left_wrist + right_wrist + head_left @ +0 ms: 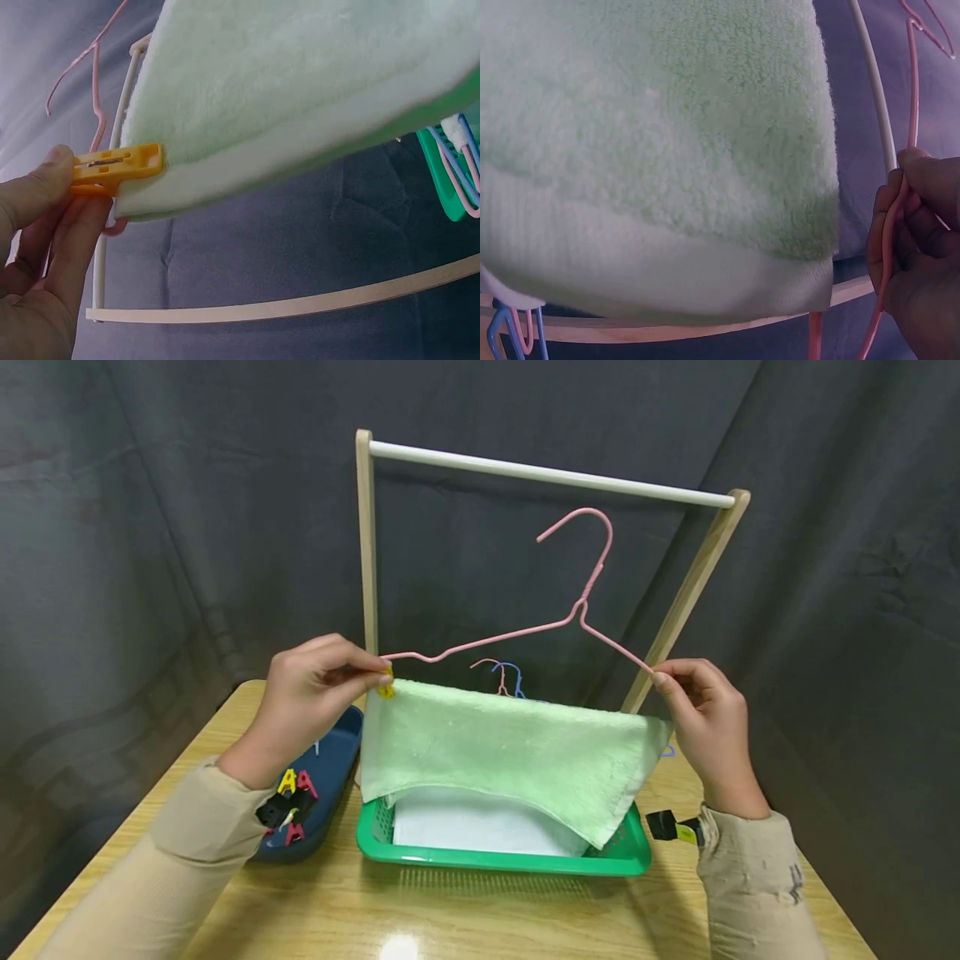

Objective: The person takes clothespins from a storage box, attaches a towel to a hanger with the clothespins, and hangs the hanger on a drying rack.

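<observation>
A pink wire hanger (510, 633) is held up between both hands, its hook pointing upward below the rack's rail. Over its lower bar hangs a folded pale green towel (502, 743). My left hand (318, 685) pinches a yellow clothespin (124, 165) between thumb and fingers; the clothespin's jaws sit over the towel's corner at the hanger's left end. On the other side, my right hand (701, 714) grips the hanger's sloping right arm, with thumb and fingertips around the pink wire (889, 232). The towel's right edge hangs just beside that hand.
Beneath the towel stands a green basket (502, 860) with white cloth (480, 827) in it. A dark blue tray (341, 760) at left holds several clothespins, including a yellow one (288, 781). Behind rises a rack with a white rail (547, 474); more hangers (513, 677) show behind the towel.
</observation>
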Motion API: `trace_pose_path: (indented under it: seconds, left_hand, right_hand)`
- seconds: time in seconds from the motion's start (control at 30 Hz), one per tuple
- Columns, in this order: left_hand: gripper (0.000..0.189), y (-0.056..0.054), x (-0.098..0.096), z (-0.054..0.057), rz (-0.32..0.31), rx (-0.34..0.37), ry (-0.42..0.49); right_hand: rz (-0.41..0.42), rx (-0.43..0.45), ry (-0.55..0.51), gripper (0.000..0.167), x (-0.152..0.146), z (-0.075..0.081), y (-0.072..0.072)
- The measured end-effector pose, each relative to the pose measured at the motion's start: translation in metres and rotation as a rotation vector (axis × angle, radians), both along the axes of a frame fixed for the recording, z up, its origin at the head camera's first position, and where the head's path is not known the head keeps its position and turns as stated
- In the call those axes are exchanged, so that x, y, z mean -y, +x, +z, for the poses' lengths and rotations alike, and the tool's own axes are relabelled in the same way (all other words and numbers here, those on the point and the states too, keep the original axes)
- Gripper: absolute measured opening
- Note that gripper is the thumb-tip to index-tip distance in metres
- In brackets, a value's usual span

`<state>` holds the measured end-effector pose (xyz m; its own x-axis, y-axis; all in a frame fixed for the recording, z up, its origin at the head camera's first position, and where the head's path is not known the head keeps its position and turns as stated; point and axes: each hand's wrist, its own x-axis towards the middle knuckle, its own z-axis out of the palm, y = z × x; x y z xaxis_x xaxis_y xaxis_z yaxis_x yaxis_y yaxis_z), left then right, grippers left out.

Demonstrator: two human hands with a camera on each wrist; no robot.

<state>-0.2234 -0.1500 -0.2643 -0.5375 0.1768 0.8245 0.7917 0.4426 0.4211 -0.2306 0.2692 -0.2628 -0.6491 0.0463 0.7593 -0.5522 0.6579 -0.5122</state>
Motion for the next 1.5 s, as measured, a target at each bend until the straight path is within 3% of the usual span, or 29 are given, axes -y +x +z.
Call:
trace_pose_path:
  seconds: [0.43, 0.63, 1.03, 1.2, 1.37, 1.5]
  left_hand:
    - [0.023, -0.001, -0.004, 0.000, 0.070, -0.035, -0.080]
    - [0.025, 0.002, -0.007, -0.001, 0.127, 0.034, -0.115]
    - [0.026, 0.008, -0.009, -0.003, 0.178, 0.115, -0.162]
    - [0.022, 0.009, -0.011, -0.003, 0.191, 0.130, -0.109]
    - [0.018, 0.009, -0.011, -0.003, 0.186, 0.210, -0.021]
    - [0.017, 0.009, -0.012, -0.003, 0.191, 0.276, -0.047]
  right_hand:
    - [0.018, -0.001, -0.051, 0.010, 0.005, 0.001, 0.001]
    - [0.009, 0.009, -0.069, 0.011, 0.007, 0.000, 0.002]
    - [0.009, 0.020, -0.067, 0.010, 0.008, -0.003, 0.003]
    - [0.010, 0.005, -0.072, 0.011, 0.010, -0.003, 0.002]
    - [0.002, 0.003, -0.086, 0.011, 0.013, -0.005, 0.002]
    - [0.010, -0.005, -0.086, 0.010, 0.014, -0.005, 0.002]
